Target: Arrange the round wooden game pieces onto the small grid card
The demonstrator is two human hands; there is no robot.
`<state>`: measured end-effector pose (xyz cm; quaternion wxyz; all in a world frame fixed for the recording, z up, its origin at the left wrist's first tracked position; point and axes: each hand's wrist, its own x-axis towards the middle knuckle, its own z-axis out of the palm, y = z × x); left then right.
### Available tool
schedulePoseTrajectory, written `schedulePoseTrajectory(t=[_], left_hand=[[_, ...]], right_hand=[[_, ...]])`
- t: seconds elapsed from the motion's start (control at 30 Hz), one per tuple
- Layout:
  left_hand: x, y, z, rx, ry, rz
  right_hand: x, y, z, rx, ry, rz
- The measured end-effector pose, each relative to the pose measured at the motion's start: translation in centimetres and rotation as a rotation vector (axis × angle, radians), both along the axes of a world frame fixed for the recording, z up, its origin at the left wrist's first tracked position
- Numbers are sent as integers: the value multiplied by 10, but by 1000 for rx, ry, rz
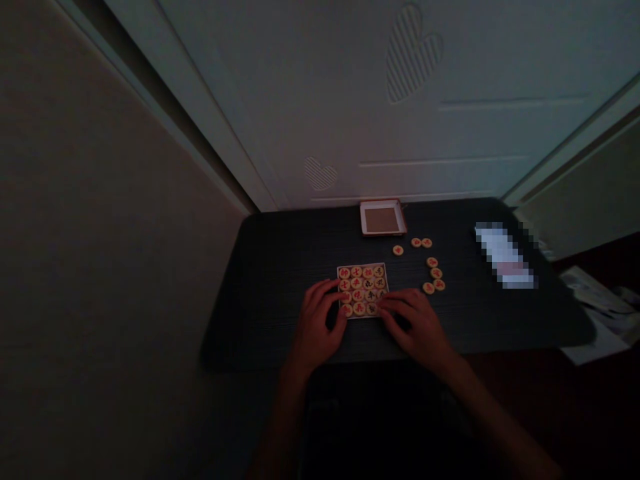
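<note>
The left hand [317,325] is at the left side of a shallow box [387,278], thumb and fingers parted, their tips over the edge and against the outer pieces [357,283]. The right hand [414,327] is at the opposite side, fingers bent, tips at the lower right corner; whether they are closed on a piece cannot be determined. The box lies flat near the front edge of a dark table [280,287], between the two hands. Its round pieces stand in four rows, some marked in red, others in a dark colour; the corner under the right fingers is obscured. Seven loose pieces [437,273] lie to the right and beyond: one alone, two side by side, four in a close group. A second shallow tray [381,221] sits at the far edge, showing a brown base. A bright pixelated object [505,257] lies at the right; its nature cannot be established.
</note>
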<state>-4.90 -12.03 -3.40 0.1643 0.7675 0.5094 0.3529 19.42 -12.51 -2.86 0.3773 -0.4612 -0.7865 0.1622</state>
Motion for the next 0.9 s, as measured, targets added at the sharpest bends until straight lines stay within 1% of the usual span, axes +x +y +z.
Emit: schedulePoseTrajectory(t=[0.13,0.33,0.47,0.73,0.9], left_hand=[[0,1,-2,-3,12,7],[1,2,-2,6,21,9],[1,2,-2,12,22,16],[1,2,-1,-2,19,20],[1,2,0,-12,25,19]], right_hand=[[7,2,0,8,-23,4],[-2,1,5,-7,-95,99],[-4,1,6,-20,-155,134],[0,1,3,-40,-146,116],[10,4,-5,-1,-89,72]])
